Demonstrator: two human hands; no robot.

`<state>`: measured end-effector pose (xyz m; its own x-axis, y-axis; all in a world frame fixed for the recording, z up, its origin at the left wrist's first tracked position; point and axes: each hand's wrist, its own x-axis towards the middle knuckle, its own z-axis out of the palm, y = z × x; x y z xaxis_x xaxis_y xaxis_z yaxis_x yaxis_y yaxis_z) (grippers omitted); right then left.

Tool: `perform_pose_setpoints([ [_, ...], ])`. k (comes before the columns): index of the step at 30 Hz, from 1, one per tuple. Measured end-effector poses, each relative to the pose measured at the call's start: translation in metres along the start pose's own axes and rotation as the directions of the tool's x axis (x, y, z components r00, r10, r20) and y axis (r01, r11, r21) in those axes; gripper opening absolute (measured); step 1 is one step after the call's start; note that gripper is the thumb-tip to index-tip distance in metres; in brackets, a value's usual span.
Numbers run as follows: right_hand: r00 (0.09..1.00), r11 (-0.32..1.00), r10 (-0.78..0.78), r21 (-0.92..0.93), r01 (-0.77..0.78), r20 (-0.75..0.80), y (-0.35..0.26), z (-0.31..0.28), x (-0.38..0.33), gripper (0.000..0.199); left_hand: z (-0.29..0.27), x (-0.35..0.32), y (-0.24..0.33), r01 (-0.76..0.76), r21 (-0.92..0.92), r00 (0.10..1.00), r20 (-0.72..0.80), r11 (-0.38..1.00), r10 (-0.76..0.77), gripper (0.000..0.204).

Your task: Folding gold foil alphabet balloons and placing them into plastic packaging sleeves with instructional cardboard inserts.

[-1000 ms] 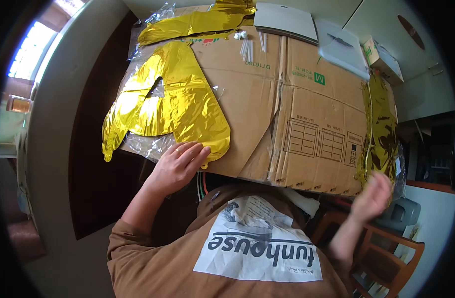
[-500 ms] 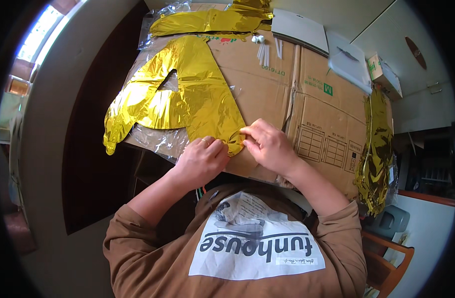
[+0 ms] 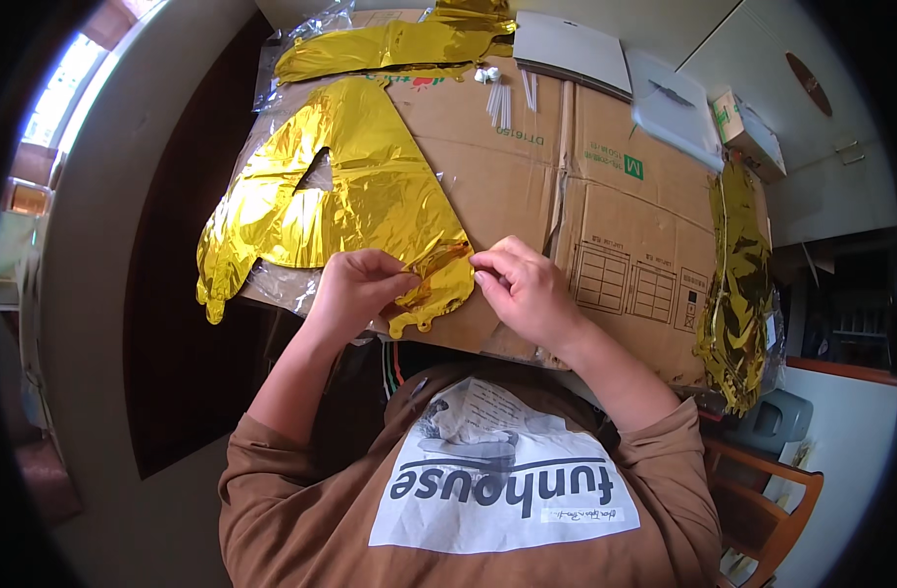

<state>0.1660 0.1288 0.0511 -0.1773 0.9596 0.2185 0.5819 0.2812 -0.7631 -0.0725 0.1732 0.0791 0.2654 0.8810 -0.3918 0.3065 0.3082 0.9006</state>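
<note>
Flattened cardboard sheet [image 3: 605, 186] covers the whole work surface, and spread across its left half lies the big gold foil balloon [image 3: 360, 186], uninflated and shaped like a letter, with its lower leg reaching the near edge. Another crumpled gold foil piece [image 3: 737, 284] hangs off the cardboard's right side. Left hand [image 3: 355, 292] pinches the balloon's lower tip, fingers closed on the foil; right hand [image 3: 527, 289] pinches the same tip from the other side, fingertips shut tight.

Left hand [image 3: 355, 292] and right hand [image 3: 527, 292] close together, fingers pinched, forearms bent inward
</note>
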Motion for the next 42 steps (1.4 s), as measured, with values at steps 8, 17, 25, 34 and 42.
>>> perform_pose_setpoints([
  [8, 0.965, 0.966, -0.231, -0.152, 0.211, -0.128, -0.008, 0.011, 0.001, 0.022, -0.001, 0.009, 0.005, 0.047, -0.034, 0.999, 0.027, 0.998, -0.046, 0.016],
  [17, 0.956, 0.943, -0.289, -0.192, 0.273, -0.060, 0.004, 0.015, 0.007, 0.022, -0.007, 0.015, 0.008, 0.014, 0.031, 0.996, 0.083, 0.999, -0.017, 0.018],
  [25, 0.892, 0.835, -0.438, -0.319, 0.449, 0.107, 0.008, 0.000, -0.009, 0.013, -0.018, 0.018, 0.002, 0.038, -0.148, 0.999, 0.034, 0.988, -0.033, 0.011],
  [34, 0.890, 0.862, -0.456, -0.239, 0.446, 0.014, 0.002, 0.007, 0.008, 0.016, -0.001, 0.013, 0.001, -0.285, 0.449, 0.941, -0.038, 0.847, 0.337, 0.051],
  [42, 0.889, 0.800, -0.448, -0.403, 0.444, 0.092, 0.000, 0.025, 0.012, 0.020, -0.025, 0.034, 0.013, -0.197, 0.278, 0.955, -0.162, 0.940, 0.248, 0.029],
])
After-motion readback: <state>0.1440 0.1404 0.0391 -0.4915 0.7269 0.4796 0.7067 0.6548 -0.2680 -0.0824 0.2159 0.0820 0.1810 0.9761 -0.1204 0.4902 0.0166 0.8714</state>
